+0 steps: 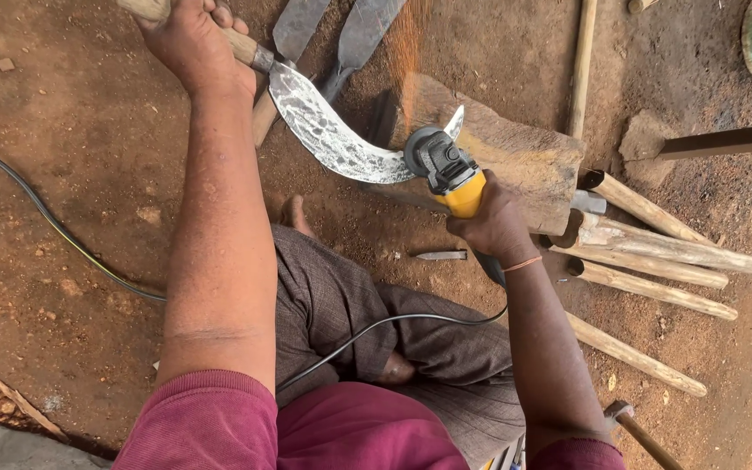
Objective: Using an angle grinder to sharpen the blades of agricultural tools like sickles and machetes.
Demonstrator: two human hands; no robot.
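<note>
Head view: the left hand is clamped round the wooden handle of a curved sickle blade, whose tip rests over a stone block on the dirt ground. The right hand grips a yellow angle grinder, its disc touching the blade's edge near the tip, sparks flying upward. Good work here likely means a steady shallow disc angle, light pressure, and keeping the black cable off the disc.

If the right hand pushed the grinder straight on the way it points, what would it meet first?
Probably nothing new: the right hand aims the yellow angle grinder up-left, and its disc already touches the curved blade, throwing sparks.
</note>
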